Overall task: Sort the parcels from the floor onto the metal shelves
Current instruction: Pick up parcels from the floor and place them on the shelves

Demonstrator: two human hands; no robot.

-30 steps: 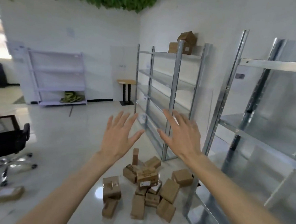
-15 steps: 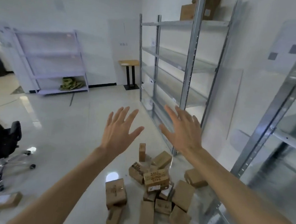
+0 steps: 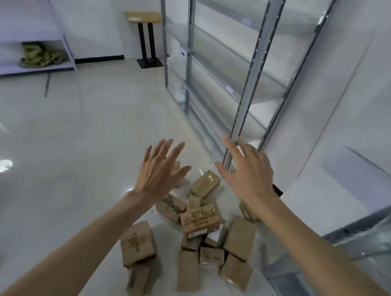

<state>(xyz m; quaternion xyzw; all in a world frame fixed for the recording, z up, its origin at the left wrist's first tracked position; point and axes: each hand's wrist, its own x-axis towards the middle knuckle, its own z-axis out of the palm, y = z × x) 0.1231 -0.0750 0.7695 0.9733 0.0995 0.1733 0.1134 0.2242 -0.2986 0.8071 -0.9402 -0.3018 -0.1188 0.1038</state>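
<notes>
A person's left hand [image 3: 159, 172] and right hand [image 3: 246, 172] hover with fingers spread, holding nothing, above cardboard parcels [image 3: 200, 218] heaped on the floor [image 3: 74, 139] beside metal shelves [image 3: 247, 86]

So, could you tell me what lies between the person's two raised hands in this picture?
In the head view, only open air separates the left hand from the right hand; through that gap shows a cardboard parcel lying on the floor.
</notes>
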